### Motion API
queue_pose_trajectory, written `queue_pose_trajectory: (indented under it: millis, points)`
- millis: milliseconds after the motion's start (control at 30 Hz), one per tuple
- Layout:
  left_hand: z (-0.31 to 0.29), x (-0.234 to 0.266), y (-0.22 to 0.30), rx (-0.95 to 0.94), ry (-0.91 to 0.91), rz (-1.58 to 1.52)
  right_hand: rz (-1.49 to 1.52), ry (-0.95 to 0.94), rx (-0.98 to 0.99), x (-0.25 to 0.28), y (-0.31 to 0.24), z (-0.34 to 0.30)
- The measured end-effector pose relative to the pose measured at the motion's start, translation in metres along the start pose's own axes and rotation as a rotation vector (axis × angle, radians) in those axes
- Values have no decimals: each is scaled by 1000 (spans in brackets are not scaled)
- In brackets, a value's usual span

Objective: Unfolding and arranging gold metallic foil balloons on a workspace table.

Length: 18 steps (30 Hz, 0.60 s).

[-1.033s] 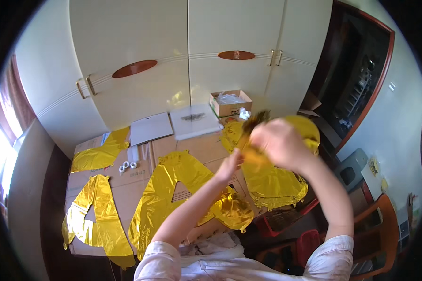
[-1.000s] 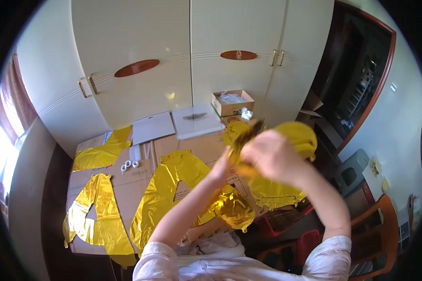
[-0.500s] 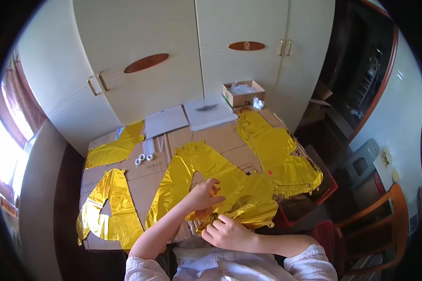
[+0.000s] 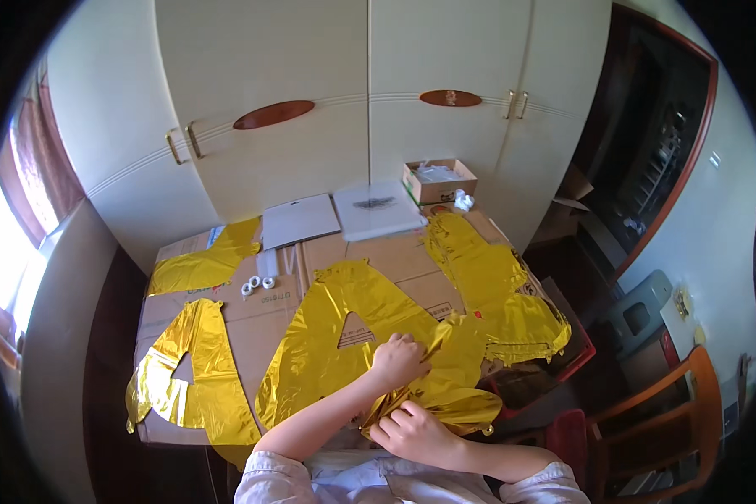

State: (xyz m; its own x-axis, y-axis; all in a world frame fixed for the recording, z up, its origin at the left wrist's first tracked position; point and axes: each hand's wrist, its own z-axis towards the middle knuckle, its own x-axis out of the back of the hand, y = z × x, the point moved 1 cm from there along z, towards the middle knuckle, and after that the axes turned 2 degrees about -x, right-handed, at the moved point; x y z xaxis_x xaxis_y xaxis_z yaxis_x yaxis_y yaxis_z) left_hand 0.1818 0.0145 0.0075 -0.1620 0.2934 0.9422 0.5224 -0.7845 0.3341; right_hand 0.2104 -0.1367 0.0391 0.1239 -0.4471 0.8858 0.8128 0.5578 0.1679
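A large flat gold foil balloon (image 4: pixel 311 361) with a triangular hole lies at the middle of the table, its right part crumpled up. My left hand (image 4: pixel 401 361) is closed on a fold of this foil, just right of the hole. Nearer to my body, my right hand (image 4: pixel 416 433) is also closed, pinching the bunched foil at the near edge. What lies between the fingertips is mostly hidden. Another flat gold foil balloon (image 4: pixel 214 378) is spread at the left, hanging partly over the near edge. A third gold foil piece (image 4: pixel 470 260) stretches along the right side.
More gold foil (image 4: pixel 202 269) lies at the back left. White tape rolls (image 4: pixel 254 286) sit beside it. A white board (image 4: pixel 301 222), a clear plastic sheet (image 4: pixel 378 218) and a cardboard box (image 4: pixel 441 185) stand along the back. A wooden chair (image 4: pixel 689 420) is at the right.
My left hand has moved right and closed on the foil, leaving the triangular hole uncovered. My right hand stays on the near edge. The view has shifted slightly.
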Motion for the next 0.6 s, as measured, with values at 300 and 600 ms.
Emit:
queue_pose_trajectory:
  millis: [300,600]
  points:
    - [-21,65,-71,286,472,-422,-61,55,-101,-5,14,23]
    - [-35,30,-142,327,603,108,282,-34,-212,-29,25,26]
